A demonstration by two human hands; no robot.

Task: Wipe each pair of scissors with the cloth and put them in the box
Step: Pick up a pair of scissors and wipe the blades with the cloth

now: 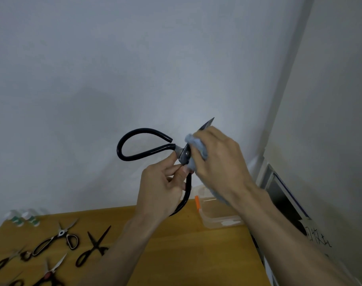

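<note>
Hands raised: left hand (161, 188) grips stiff black-handled steel scissors (147, 149) near the pivot; right hand (219, 159) clutches soft blue cloth (196, 145) around sharp blades.

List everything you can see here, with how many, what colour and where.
large scissors: one, black handles, held up above the table
cloth: one, light blue, wrapped round the blades
scissors on table: at least five, black or silver, lower left
box: one, clear with orange clip, far right of the table
bottles: about three, white with green, far left
table: one, yellow-brown, bottom
hands: left hand grips the large scissors; right hand holds the cloth
</note>
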